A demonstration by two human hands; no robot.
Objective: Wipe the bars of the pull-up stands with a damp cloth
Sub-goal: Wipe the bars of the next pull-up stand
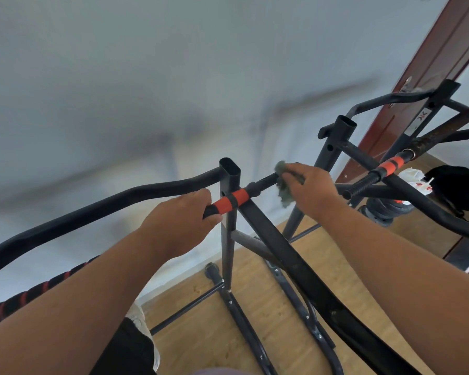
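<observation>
Left hand (180, 217) grips orange grip (229, 200); right hand (307, 189) clutches cloth (283, 186) just beyond it, second stand (390, 169) apparently still unwiped

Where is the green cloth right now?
The green cloth is near the middle of the head view, held by the right hand against the ribbed black grip, just right of the orange band.

Left hand (180, 220): back up, fingers curled over the bar (229, 200), thumb below, gripping it; forearm bare, running from the lower left corner up to the wrist; right hand (309, 189): back up, fingers bent down, pinching the cloth (283, 185) against the bar's end; forearm bare, running from the lower right edge; wrists apart, both arms extended forward.
</observation>
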